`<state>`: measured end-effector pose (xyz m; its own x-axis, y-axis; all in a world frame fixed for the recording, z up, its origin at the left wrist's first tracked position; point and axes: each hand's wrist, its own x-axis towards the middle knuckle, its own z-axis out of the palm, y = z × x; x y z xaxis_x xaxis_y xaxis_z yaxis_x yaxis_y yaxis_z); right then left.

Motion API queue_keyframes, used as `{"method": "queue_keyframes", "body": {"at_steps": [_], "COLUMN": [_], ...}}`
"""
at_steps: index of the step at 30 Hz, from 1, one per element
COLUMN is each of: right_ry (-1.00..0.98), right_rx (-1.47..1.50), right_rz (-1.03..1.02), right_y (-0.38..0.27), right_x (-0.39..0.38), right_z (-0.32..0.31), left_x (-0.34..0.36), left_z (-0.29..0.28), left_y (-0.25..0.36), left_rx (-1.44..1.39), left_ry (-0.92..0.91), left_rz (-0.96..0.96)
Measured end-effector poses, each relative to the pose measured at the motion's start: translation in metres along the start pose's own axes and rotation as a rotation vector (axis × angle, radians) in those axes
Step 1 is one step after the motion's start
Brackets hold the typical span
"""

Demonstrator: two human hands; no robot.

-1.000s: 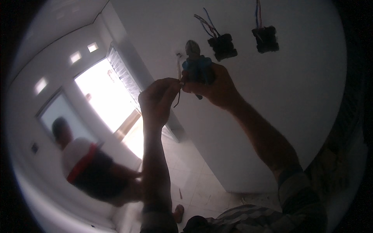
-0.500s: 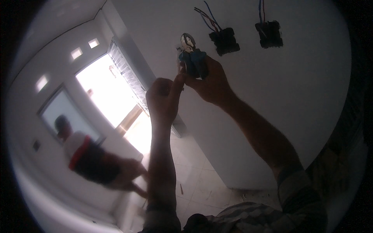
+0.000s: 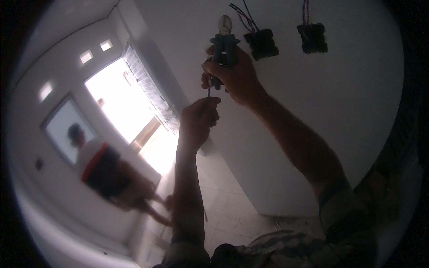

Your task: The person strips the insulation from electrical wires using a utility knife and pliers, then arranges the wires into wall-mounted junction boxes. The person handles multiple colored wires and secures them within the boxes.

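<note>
In front of the wall, my right hand [image 3: 241, 78] is closed around a pair of pliers [image 3: 225, 47] with dark blue grips. Their metal jaws point upward and look closed. My left hand [image 3: 196, 118] is lower and to the left, its thumb and fingers pinched on a thin, wire-like piece [image 3: 209, 92]. That piece runs up to the fingertips of my right hand, beside the pliers' handles. Something small and pale shows at those fingertips, too dim to make out.
Two square dark wall boxes, the left box [image 3: 261, 44] and the right box [image 3: 313, 38], have loose wires [image 3: 244, 18] coming out. Another person [image 3: 107, 169] stands at the left, near a window [image 3: 69, 129]. Bright light fills the doorway [image 3: 120, 102].
My right hand has raised the pliers and turned them more upright. My left hand has dropped away from it, exposing the thin piece between them. The other person has shifted slightly.
</note>
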<state>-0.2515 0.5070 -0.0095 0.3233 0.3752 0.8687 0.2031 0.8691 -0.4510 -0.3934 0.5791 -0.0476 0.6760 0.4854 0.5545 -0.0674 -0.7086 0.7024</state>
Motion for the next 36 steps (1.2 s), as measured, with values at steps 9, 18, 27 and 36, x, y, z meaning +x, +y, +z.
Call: {"method": "queue_keyframes", "body": {"at_steps": [9, 18, 27, 36], "right_ry": [-0.181, 0.110, 0.138, -0.117], "right_rx": [-0.678, -0.427, -0.281, -0.400], "right_rz": [-0.009, 0.573, 0.903, 0.960], "right_y": [-0.022, -0.027, -0.028, -0.008], "right_x": [-0.052, -0.199, -0.257, -0.269], "right_z": [-0.034, -0.070, -0.069, -0.097], "left_x": [0.003, -0.019, -0.030, -0.003], "left_z": [-0.005, 0.015, -0.056, -0.050], "left_y": [-0.009, -0.001, -0.050, -0.014], "left_rx": [0.001, -0.202, 0.190, 0.476], "left_ry": [0.052, 0.198, 0.221, 0.282], "left_rz": [0.047, -0.161, 0.347, 0.392]}}
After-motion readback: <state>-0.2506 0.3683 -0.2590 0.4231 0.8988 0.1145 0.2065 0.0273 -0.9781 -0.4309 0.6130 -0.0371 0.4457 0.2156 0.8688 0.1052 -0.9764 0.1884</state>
